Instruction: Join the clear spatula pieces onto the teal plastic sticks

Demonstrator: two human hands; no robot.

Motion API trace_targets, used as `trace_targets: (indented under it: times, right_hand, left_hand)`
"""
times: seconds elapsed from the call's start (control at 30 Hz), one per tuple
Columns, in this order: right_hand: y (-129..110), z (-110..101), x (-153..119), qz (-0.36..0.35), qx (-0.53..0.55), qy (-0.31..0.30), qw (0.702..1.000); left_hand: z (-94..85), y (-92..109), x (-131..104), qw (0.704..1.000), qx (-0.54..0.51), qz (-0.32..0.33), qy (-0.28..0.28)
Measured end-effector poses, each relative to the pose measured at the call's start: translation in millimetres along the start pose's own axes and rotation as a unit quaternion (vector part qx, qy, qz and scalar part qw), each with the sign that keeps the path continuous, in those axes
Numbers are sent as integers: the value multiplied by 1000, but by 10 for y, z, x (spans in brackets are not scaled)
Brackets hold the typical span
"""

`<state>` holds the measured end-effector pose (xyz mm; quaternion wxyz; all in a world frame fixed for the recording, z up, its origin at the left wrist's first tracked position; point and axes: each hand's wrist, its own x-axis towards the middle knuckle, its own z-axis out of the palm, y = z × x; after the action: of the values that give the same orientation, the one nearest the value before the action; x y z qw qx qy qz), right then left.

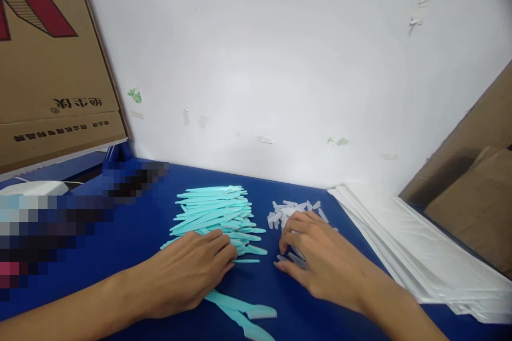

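Note:
A pile of turquoise eyebrow razors lies on the blue table, handles to the left. My left hand rests at the pile's near edge with fingers curled together. A thin turquoise eyebrow razor, seen edge-on, sticks out from its fingertips; its handle is hidden. Below that hand, two more razors lie crossed, their left ends covered. Over a heap of small translucent plastic caps is my right hand, thumb and fingers apart. A few caps show beneath its palm, between thumb and index finger.
White flat plastic sleeves are stacked to the right, beside brown cardboard. A large printed carton stands at the left. The white wall closes off the table's back edge. Part of the left side is pixelated.

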<state>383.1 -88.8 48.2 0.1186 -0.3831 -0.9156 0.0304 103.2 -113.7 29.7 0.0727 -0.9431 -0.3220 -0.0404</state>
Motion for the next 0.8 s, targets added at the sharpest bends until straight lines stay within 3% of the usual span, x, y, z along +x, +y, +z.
trace_targets:
  times: [0.17, 0.33, 0.47, 0.63, 0.8]
  right_hand:
    - [-25, 33, 27, -6, -5, -27, 1000]
    - [-50, 6, 52, -28, -10, -13, 999]
    - [41, -78, -19, 23, 17, -3, 1000]
    - [139, -88, -81, 62, 82, -59, 993]
    - [68, -43, -24, 17, 85, -55, 995]
  left_hand:
    - [-10, -9, -17, 1000, -21, 1, 0]
    - [19, -30, -26, 999, -22, 3, 34]
    - [41, -31, -36, 997, -32, 6, 72]
    - [42, -34, -38, 995, -36, 9, 97]
    - [23, -32, -22, 995, -14, 5, 99]
